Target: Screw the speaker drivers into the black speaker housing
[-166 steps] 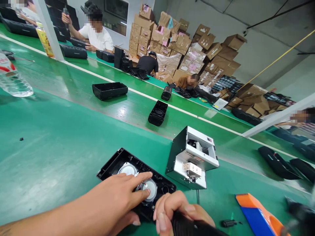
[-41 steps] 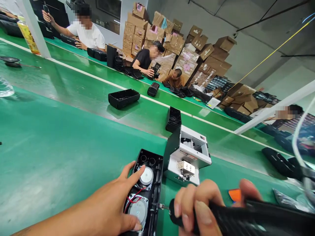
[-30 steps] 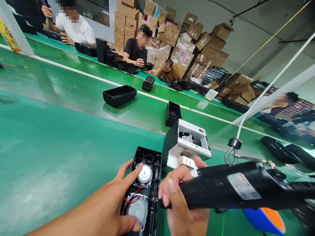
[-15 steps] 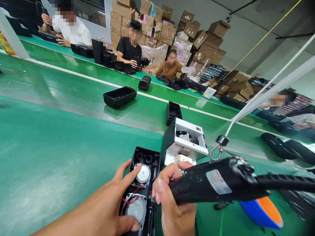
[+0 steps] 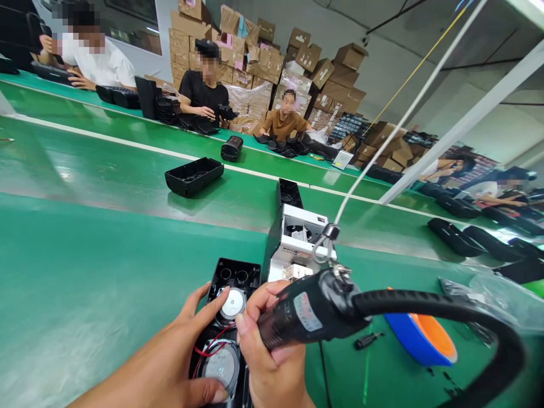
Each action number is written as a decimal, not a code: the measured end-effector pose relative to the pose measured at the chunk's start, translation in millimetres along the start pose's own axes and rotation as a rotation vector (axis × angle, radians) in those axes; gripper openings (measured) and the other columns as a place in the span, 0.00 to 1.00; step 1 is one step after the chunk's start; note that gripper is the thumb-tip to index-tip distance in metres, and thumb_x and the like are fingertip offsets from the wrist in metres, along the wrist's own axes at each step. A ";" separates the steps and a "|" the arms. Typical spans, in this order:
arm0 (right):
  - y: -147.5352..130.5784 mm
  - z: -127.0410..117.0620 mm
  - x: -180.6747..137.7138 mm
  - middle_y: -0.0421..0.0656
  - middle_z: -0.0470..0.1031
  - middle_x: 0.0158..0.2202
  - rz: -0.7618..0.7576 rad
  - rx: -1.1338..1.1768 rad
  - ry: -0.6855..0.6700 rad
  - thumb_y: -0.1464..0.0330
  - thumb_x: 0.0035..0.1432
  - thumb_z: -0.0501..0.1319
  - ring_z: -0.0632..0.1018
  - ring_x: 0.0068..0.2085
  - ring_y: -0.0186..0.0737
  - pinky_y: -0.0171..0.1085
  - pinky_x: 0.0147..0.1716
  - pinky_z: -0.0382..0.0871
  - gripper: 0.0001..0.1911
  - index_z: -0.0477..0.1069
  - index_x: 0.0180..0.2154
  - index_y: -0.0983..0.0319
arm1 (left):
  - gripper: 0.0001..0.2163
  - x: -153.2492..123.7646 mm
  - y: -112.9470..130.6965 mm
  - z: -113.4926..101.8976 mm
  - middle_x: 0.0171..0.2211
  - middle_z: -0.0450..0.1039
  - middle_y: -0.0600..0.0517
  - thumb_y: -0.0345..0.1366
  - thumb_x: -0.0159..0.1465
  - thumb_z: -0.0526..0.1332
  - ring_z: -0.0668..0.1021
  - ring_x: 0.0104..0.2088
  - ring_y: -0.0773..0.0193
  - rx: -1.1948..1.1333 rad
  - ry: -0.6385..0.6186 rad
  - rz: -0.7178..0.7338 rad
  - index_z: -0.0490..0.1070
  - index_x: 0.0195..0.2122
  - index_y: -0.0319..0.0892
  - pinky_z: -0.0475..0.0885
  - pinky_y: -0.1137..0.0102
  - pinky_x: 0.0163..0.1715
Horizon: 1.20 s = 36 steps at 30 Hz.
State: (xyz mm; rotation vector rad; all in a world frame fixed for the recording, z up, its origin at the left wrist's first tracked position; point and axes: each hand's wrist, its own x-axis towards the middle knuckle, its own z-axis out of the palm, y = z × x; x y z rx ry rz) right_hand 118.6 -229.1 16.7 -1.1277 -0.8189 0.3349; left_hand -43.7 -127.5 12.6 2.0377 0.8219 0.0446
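A single head-worn camera looks forward and down, close over the green bench, tilted, with the room beyond.

The scene is bright and evenly lit from above. Glare shines on the green conveyor belt. Straight lines bend near the edges, and the right border looks slightly blurred.

Green bench with speaker housing, white feeder box, blue-orange bowl.
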 end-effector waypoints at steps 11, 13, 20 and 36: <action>-39.6 -3.7 42.3 0.28 0.72 0.29 -0.293 0.183 0.173 0.66 0.77 0.70 0.71 0.21 0.34 0.34 0.22 0.71 0.41 0.53 0.79 0.42 | 0.54 10.4 -23.2 6.8 0.81 0.66 0.60 0.51 0.49 0.77 0.83 0.68 0.35 0.002 0.262 0.066 0.66 0.81 0.66 0.83 0.64 0.61; -50.7 -21.8 63.5 0.28 0.72 0.30 -0.385 0.101 0.253 0.68 0.76 0.71 0.72 0.24 0.33 0.34 0.28 0.76 0.38 0.59 0.77 0.40 | 0.57 8.6 -17.8 7.9 0.82 0.63 0.54 0.53 0.48 0.79 0.86 0.65 0.37 -0.011 0.267 0.061 0.66 0.82 0.63 0.84 0.63 0.60; -41.2 -56.5 90.4 0.30 0.75 0.34 -0.422 -0.166 0.256 0.71 0.74 0.74 0.76 0.29 0.36 0.38 0.35 0.76 0.33 0.64 0.72 0.49 | 0.58 8.5 -9.8 12.8 0.82 0.63 0.52 0.51 0.46 0.81 0.87 0.62 0.41 -0.076 0.256 0.047 0.67 0.81 0.62 0.85 0.65 0.56; -60.0 -98.7 29.7 0.31 0.63 0.20 -0.208 -0.076 -0.196 0.64 0.82 0.63 0.65 0.16 0.36 0.35 0.19 0.67 0.08 0.72 0.43 0.51 | 0.47 -6.2 -4.0 6.5 0.90 0.34 0.53 0.40 0.71 0.68 0.60 0.84 0.39 -0.042 0.006 -0.026 0.46 0.87 0.65 0.57 0.43 0.83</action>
